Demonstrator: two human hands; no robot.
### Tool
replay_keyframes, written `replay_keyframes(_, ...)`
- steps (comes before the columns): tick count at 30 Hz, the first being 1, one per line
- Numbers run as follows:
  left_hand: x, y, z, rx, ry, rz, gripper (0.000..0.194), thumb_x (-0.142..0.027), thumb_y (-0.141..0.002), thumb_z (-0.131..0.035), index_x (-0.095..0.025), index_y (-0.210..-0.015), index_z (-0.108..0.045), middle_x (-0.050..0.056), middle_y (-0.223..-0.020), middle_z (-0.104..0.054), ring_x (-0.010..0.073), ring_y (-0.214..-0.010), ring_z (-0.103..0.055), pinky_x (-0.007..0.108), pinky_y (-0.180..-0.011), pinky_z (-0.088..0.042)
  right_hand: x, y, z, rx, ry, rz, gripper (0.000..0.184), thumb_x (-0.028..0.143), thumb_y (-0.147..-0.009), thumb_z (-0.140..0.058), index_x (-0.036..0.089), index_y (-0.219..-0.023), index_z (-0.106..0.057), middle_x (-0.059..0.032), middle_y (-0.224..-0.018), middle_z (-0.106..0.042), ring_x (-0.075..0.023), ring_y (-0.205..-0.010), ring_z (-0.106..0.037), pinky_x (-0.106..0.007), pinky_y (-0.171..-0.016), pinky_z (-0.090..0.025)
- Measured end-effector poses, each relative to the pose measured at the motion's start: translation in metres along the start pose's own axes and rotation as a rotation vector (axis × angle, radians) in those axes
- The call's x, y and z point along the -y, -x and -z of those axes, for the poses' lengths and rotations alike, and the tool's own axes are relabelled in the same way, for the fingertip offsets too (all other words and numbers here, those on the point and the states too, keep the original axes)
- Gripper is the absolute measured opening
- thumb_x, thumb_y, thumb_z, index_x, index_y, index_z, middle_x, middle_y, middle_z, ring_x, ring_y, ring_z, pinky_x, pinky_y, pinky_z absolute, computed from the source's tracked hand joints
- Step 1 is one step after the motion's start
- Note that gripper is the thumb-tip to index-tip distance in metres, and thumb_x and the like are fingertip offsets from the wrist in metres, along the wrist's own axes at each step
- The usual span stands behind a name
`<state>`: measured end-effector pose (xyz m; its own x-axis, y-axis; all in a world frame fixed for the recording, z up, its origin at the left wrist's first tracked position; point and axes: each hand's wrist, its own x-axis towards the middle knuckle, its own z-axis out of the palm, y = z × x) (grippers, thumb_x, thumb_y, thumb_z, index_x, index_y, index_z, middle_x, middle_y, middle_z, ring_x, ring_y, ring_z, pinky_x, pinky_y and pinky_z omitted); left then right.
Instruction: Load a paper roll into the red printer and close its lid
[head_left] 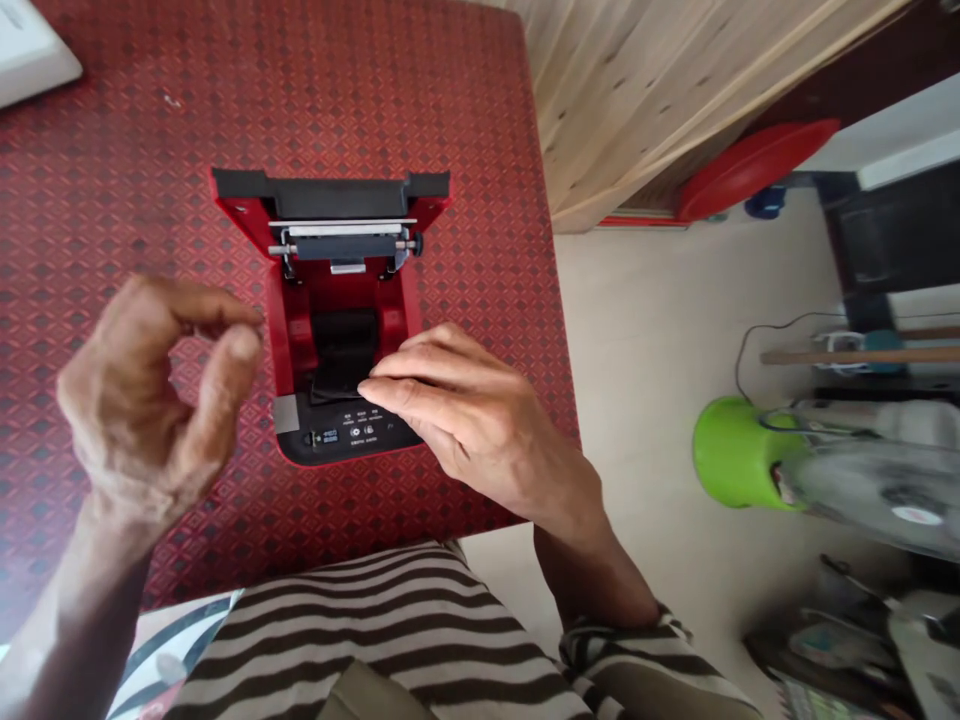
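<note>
A small red and black printer (346, 432) sits on the table with its lid (337, 200) raised. A dark roller (346, 247) runs along the lid's lower part. In the red compartment lies a black piece (345, 345) that looks like cloth, reaching to the panel with printed symbols. My right hand (480, 415) is over the printer's right front corner, its fingers pressed together at the edge of the black piece. Beside the printer's left side, my left hand (154, 395) is raised with thumb and forefinger curled together. Nothing shows between them.
The table has a red patterned cover (480, 120). A white object (34, 50) stands at its far left corner. To the right, pale wooden boards (637, 90) border the table. On the floor are a green bucket (724, 450) and a red basin (750, 170).
</note>
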<state>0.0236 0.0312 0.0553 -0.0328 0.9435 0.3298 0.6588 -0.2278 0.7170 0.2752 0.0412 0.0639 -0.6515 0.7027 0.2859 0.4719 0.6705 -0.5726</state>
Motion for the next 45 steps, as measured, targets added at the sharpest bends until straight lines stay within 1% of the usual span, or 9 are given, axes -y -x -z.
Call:
replay_keyframes(4,-0.004,0.025,-0.002,0.179,-0.148,-0.269,0.055,-0.033,-0.087,-0.065,-0.05,-0.139,-0.061,0.002,-0.123,-0.074,0.036,-0.109,-0.069,0.06,-0.093,-0.049,-0.001,0.008,-0.003,-0.057,0.0,0.0,0.022,0.009,-0.1,-0.056,0.015,-0.113,-0.072,-0.008,-0.112,-0.077,-0.0203,-0.105,-0.065,-0.04,-0.096,-0.058)
replay_keyframes(10,-0.001,0.041,-0.002,0.182,-0.308,-0.422,0.074,-0.034,-0.082,-0.067,-0.049,-0.152,-0.047,-0.001,-0.121,-0.077,0.0403,-0.11,-0.071,0.063,-0.087,-0.049,0.004,0.015,-0.007,-0.125,0.103,-0.024,0.022,0.009,-0.098,-0.058,0.019,-0.113,-0.071,-0.0082,-0.114,-0.078,-0.0223,-0.109,-0.066,-0.044,-0.097,-0.058)
replay_keyframes(17,-0.002,0.042,0.002,0.183,-0.403,-0.465,0.081,-0.039,-0.079,-0.071,-0.051,-0.154,-0.042,0.002,-0.123,-0.076,0.0419,-0.11,-0.07,0.064,-0.086,-0.049,0.008,0.029,-0.011,-0.196,0.27,0.005,0.028,0.015,-0.095,-0.065,0.018,-0.122,-0.068,-0.0127,-0.136,-0.071,-0.0285,-0.126,-0.065,-0.048,-0.102,-0.058)
replay_keyframes(22,-0.004,0.04,-0.002,0.172,-0.336,-0.477,0.078,-0.038,-0.081,-0.072,-0.047,-0.153,-0.046,0.006,-0.126,-0.074,0.0425,-0.111,-0.069,0.065,-0.086,-0.05,0.012,0.025,-0.013,-0.274,0.272,0.012,0.033,0.017,-0.093,-0.069,0.012,-0.126,-0.067,-0.0147,-0.13,-0.074,-0.0286,-0.123,-0.067,-0.047,-0.105,-0.057)
replay_keyframes(26,-0.014,0.038,-0.005,0.167,-0.28,-0.37,0.074,-0.035,-0.081,-0.072,-0.059,-0.147,-0.047,0.002,-0.124,-0.074,0.0405,-0.111,-0.07,0.066,-0.089,-0.051,0.018,0.017,-0.018,-0.224,0.267,-0.005,0.026,0.018,-0.098,-0.064,0.019,-0.124,-0.068,-0.0077,-0.13,-0.075,-0.0242,-0.122,-0.066,-0.044,-0.102,-0.054)
replay_keyframes(29,-0.02,0.036,-0.005,0.178,-0.233,-0.295,0.071,-0.035,-0.083,-0.072,-0.067,-0.141,-0.047,-0.002,-0.123,-0.074,0.0371,-0.111,-0.07,0.064,-0.091,-0.053,0.021,0.013,-0.022,-0.236,0.28,-0.022,0.021,0.015,-0.1,-0.06,0.021,-0.117,-0.071,-0.0033,-0.117,-0.079,-0.0203,-0.112,-0.067,-0.039,-0.094,-0.052)
replay_keyframes(34,-0.018,0.034,-0.006,0.164,-0.189,-0.338,0.066,-0.031,-0.082,-0.075,-0.057,-0.14,-0.057,0.001,-0.124,-0.073,0.0387,-0.11,-0.07,0.062,-0.088,-0.052,0.018,0.013,-0.025,-0.247,0.303,0.012,0.018,0.011,-0.097,-0.064,0.015,-0.112,-0.073,-0.0043,-0.107,-0.079,-0.0205,-0.105,-0.064,-0.037,-0.091,-0.052)
replay_keyframes(41,-0.013,0.034,-0.006,0.158,-0.247,-0.498,0.04,-0.02,-0.079,-0.078,-0.024,-0.118,-0.072,0.013,-0.122,-0.072,0.0363,-0.113,-0.068,0.052,-0.094,-0.048,0.021,0.019,-0.029,-0.317,0.443,0.048,0.015,0.014,-0.095,-0.068,0.012,-0.109,-0.074,-0.0033,-0.104,-0.08,-0.0193,-0.101,-0.065,-0.038,-0.087,-0.051)
replay_keyframes(45,-0.014,0.034,-0.006,0.157,-0.249,-0.535,0.035,-0.021,-0.08,-0.079,-0.019,-0.114,-0.071,0.015,-0.119,-0.072,0.037,-0.112,-0.067,0.051,-0.094,-0.047,0.026,0.027,-0.03,-0.303,0.507,0.061,0.024,0.027,-0.094,-0.073,0.011,-0.112,-0.075,-0.0048,-0.11,-0.081,-0.0213,-0.106,-0.065,-0.041,-0.088,-0.049)
